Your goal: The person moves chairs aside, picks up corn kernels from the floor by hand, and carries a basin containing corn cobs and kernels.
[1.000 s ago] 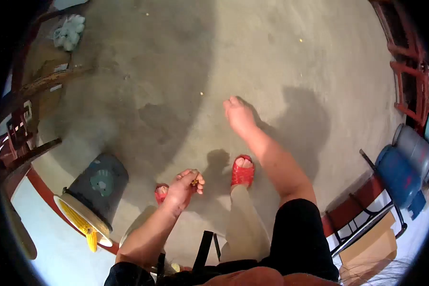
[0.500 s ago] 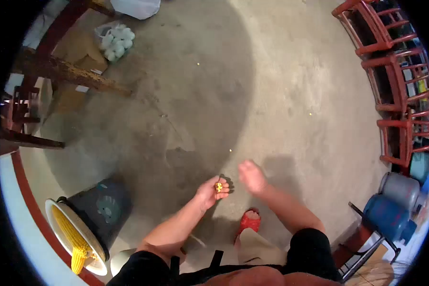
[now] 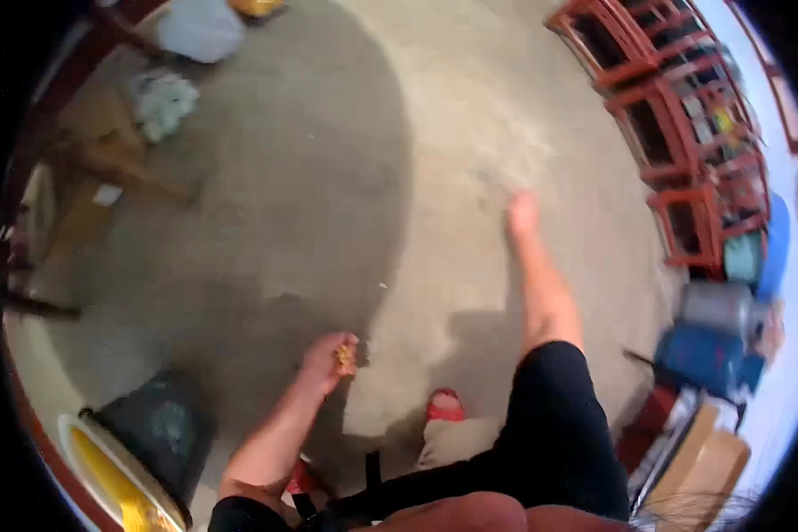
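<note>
Sitting nearest, at lower left, yellow corn (image 3: 108,468) lies in a pale bowl (image 3: 68,443) next to a dark bin (image 3: 173,426), presumably to keep it off the floor (image 3: 457,257). Left hand (image 3: 330,358): held above the floor, fingers curled together round yellow kernels (image 3: 345,357), palm cupped, probably against spillage. Right hand (image 3: 522,213): extended farther forward; blur and angle prevent telling whether its fingers are together or apart, or hold anything. Count, near to far: one bowl, cobs indistinct; two red sandals (image 3: 446,412); one handful, kernels too blurred to number; two cylinders, one blue (image 3: 700,359), one grey (image 3: 716,306); three red wooden seats (image 3: 681,133), lined along the right side, apparently for storage; one white bundle (image 3: 199,31), far left
</note>
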Motion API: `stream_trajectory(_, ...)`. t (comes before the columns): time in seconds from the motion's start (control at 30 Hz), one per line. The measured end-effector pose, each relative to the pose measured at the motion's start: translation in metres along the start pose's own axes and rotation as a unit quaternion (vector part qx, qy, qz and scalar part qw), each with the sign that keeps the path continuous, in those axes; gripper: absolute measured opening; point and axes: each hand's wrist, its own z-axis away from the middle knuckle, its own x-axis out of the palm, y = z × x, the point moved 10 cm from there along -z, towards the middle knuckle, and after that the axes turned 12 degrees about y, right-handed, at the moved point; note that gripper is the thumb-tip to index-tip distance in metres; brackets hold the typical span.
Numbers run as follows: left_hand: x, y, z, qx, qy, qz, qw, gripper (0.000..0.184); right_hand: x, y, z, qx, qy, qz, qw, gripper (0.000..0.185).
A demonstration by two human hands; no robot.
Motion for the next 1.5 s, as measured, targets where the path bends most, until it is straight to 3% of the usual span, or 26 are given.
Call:
stream_trajectory(0.03, -0.009, 0.002, 0.004, 0.023, 0.027, -0.028, 0.999, 0.02, 0.005, 0.003, -0.005, 0.075, -0.044, -0.012, 0.996, 0.039)
stream_trajectory(0.1, -0.007, 0.005, 0.017, 0.05, 0.047, -0.05, 0.996, 0.019, 0.054, 0.043, -0.027, -0.143, 0.047, 0.169, 0.974, 0.041)
stream_trajectory(0.17, -0.01, 0.002, 0.022, 0.056, 0.064, -0.046, 0.995, 0.02, 0.031, 0.042, -0.024, 0.036, -0.006, 0.055, 0.998, 0.036)
stream_trajectory(0.2, -0.011, -0.003, 0.022, 0.04, 0.07, -0.058, 0.995, 0.021, 0.02, 0.03, -0.019, 0.033, -0.011, 0.049, 0.998, 0.036)
stream_trajectory(0.27, -0.01, -0.007, 0.02, 0.039, 0.074, -0.061, 0.995, 0.021, 0.008, -0.004, -0.009, -0.096, -0.034, 0.193, 0.976, 0.033)
stream_trajectory(0.3, -0.007, -0.008, 0.019, 0.037, 0.074, -0.061, 0.995, 0.021, 0.003, -0.007, -0.012, -0.1, -0.035, 0.19, 0.976, 0.033)
stream_trajectory(0.37, -0.003, -0.012, 0.013, 0.039, 0.077, -0.055, 0.995, 0.021, 0.002, -0.01, -0.02, -0.087, -0.066, 0.108, 0.988, 0.03)
stream_trajectory(0.5, 0.004, -0.012, -0.003, 0.048, 0.065, -0.024, 0.996, 0.019, -0.001, -0.035, -0.025, -0.097, -0.075, 0.121, 0.985, 0.022)
stream_trajectory(0.57, 0.012, -0.004, -0.007, 0.051, 0.047, -0.009, 0.998, 0.019, -0.013, -0.084, -0.005, -0.146, -0.028, 0.062, 0.987, 0.02)
stream_trajectory(0.63, 0.002, 0.004, -0.015, 0.052, 0.126, -0.016, 0.991, 0.022, -0.002, -0.134, 0.035, -0.049, -0.111, -0.136, 0.983, 0.021)
stream_trajectory(0.67, 0.003, 0.009, -0.018, 0.051, 0.126, -0.015, 0.991, 0.022, 0.004, -0.173, 0.069, -0.146, -0.12, -0.117, 0.975, 0.022)
stream_trajectory(0.7, 0.008, 0.018, -0.02, 0.068, 0.107, 0.004, 0.992, 0.025, 0.009, -0.216, 0.111, -0.205, -0.203, -0.094, 0.953, 0.023)
stream_trajectory(0.73, 0.011, 0.025, -0.022, 0.083, 0.087, 0.025, 0.992, 0.027, 0.022, -0.238, 0.157, -0.357, -0.169, -0.179, 0.901, 0.026)
stream_trajectory(0.77, 0.019, 0.031, -0.021, 0.092, 0.033, 0.06, 0.993, 0.031, 0.015, -0.276, 0.203, -0.383, -0.276, -0.142, 0.87, 0.028)
stream_trajectory(0.8, 0.025, 0.037, -0.016, 0.088, 0.033, 0.062, 0.994, 0.031, 0.02, -0.295, 0.248, -0.468, -0.323, -0.096, 0.817, 0.029)
stream_trajectory(0.87, 0.036, 0.056, 0.005, 0.12, 0.029, 0.092, 0.988, 0.031, -0.025, -0.342, 0.286, -0.498, -0.346, -0.256, 0.753, 0.028)
stream_trajectory(0.93, 0.011, 0.057, -0.009, 0.136, 0.011, 0.087, 0.987, 0.029, -0.012, -0.352, 0.28, -0.472, -0.388, -0.196, 0.767, 0.027)
stream_trajectory(0.97, -0.005, 0.055, -0.009, 0.13, 0.046, 0.075, 0.988, 0.027, 0.006, -0.355, 0.274, -0.446, -0.425, -0.134, 0.776, 0.025)
stream_trajectory(1.0, -0.019, 0.054, -0.01, 0.124, 0.079, 0.064, 0.987, 0.026, 0.021, -0.363, 0.251, -0.427, -0.42, -0.128, 0.79, 0.025)
stream_trajectory(1.03, -0.02, 0.053, -0.009, 0.107, 0.044, 0.085, 0.99, 0.024, 0.042, -0.369, 0.219, -0.41, -0.413, -0.12, 0.804, 0.024)
stream_trajectory(1.1, -0.032, 0.057, 0.001, 0.124, 0.04, 0.053, 0.99, 0.022, 0.065, -0.396, 0.153, -0.48, -0.247, -0.099, 0.836, 0.02)
stream_trajectory(1.17, -0.036, 0.056, 0.003, 0.145, 0.036, 0.012, 0.989, 0.021, 0.062, -0.414, 0.101, -0.437, -0.091, -0.219, 0.868, 0.018)
stream_trajectory(1.2, -0.047, 0.053, 0.004, 0.17, 0.075, 0.006, 0.983, 0.02, 0.074, -0.43, 0.09, -0.442, -0.088, -0.218, 0.866, 0.018)
stream_trajectory(1.27, -0.056, 0.059, 0.005, 0.202, 0.108, 0.001, 0.973, 0.02, 0.12, -0.447, 0.067, -0.434, -0.123, 0.006, 0.892, 0.02)
stream_trajectory(1.37, -0.056, 0.054, 0.004, 0.18, 0.101, 0.026, 0.978, 0.018, 0.15, -0.466, 0.074, -0.462, -0.14, 0.091, 0.871, 0.022)
stream_trajectory(1.5, -0.06, 0.057, 0.004, 0.201, 0.113, 0.03, 0.973, 0.017, 0.133, -0.488, 0.089, -0.494, -0.103, 0.133, 0.853, 0.023)
